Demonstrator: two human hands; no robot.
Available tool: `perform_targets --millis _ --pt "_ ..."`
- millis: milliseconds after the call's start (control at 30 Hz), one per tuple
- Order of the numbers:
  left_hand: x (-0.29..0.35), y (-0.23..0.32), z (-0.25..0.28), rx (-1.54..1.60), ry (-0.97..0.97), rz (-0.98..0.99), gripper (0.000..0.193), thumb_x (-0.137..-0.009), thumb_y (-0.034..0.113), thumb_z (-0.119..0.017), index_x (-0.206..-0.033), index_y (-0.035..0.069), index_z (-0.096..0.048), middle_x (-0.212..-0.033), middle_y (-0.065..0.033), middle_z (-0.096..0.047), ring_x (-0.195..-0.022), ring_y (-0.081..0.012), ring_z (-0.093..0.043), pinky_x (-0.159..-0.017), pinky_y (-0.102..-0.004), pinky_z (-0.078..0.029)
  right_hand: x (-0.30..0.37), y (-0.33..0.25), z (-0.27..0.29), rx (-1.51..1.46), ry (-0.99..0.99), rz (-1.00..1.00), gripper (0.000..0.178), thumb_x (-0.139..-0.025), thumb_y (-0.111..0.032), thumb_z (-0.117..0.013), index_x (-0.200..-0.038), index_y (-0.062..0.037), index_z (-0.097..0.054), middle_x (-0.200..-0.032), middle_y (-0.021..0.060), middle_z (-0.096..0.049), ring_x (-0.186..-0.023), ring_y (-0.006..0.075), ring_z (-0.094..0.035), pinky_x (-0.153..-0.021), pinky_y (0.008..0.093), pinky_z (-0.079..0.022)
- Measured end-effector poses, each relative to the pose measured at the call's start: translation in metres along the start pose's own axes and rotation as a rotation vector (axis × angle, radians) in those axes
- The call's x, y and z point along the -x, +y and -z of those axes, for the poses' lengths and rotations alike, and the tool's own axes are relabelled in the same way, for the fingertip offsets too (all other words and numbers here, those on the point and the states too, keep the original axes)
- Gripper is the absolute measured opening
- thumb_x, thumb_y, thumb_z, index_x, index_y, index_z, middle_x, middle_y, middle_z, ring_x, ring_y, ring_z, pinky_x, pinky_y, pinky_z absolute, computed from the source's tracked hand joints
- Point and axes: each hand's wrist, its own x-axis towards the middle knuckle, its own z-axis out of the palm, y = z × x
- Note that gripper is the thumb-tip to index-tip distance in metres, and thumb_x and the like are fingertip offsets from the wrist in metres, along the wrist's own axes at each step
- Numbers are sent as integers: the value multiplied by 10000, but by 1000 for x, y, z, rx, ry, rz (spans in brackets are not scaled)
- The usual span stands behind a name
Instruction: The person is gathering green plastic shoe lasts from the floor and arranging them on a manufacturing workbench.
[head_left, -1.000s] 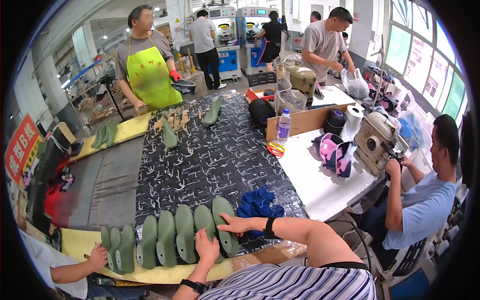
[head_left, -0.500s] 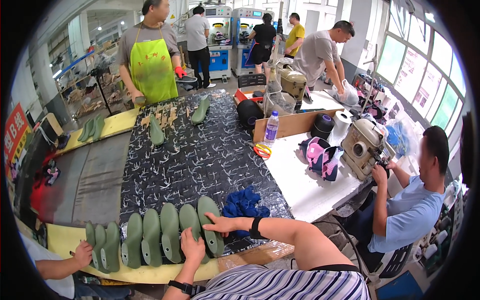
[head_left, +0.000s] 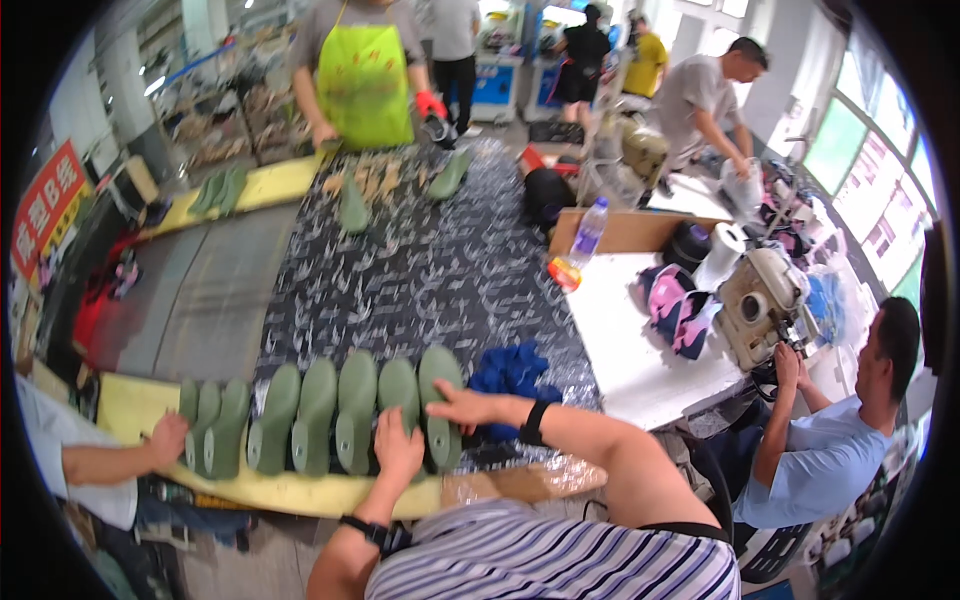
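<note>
A row of green shoe lasts [head_left: 358,400] lies along the near edge of the table, toes pointing away from me. My left hand [head_left: 400,450] closes round the heel end of the second last from the right [head_left: 398,383], hiding much of its lower part. Across the rightmost last [head_left: 440,440] lies my right hand [head_left: 468,406], its fingers spread on the upper surface. A bunched dark blue cloth [head_left: 515,378] rests just beyond my right wrist. At the row's left end, a co-worker's hand [head_left: 168,440] is against the leftmost lasts.
The patterned black table cover [head_left: 400,280] bears two more lasts [head_left: 354,205] at its far end, near a person in a green apron [head_left: 365,85]. On the right, a white table [head_left: 620,335] holds a bottle [head_left: 590,228] and a sewing machine [head_left: 755,305], with a seated person [head_left: 815,450] working there.
The whole view has shifted, with the scene sliding up and to the right. Both my hands stay on the same two lasts. The blue cloth still lies beside the row.
</note>
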Motion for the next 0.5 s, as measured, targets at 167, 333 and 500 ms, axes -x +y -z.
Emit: perform_targets --millis 167,333,500 --pt "-8 8 -3 -8 -22 53 552 -758 161 -595 -1237 -27 -393 -1227 -227 -449 -1120 -385 -452 -942 -425 -382 -24 19 51 -99 -211 35 586 -884 -455 -486 -1284 -41 -376 -909 188 -600 -678 265 -633 -542 357 -546" --pt "-15 1 1 -21 8 71 538 -730 158 -610 -1200 -26 -425 -1200 -229 -473 -1100 -397 -460 -928 -430 -386 -70 11 100 32 376 66 619 -807 -460 -601 -1098 80 -513 -858 154 -606 -707 195 -602 -511 318 -493" --pt "-14 5 -1 -15 18 83 510 -723 151 -612 -1174 -21 -446 -1168 -225 -489 -1083 -399 -470 -916 -433 -396 -121 16 96 365 227 58 756 -736 -491 -659 -1138 125 -480 -990 210 -603 -807 275 -614 -662 363 -514"
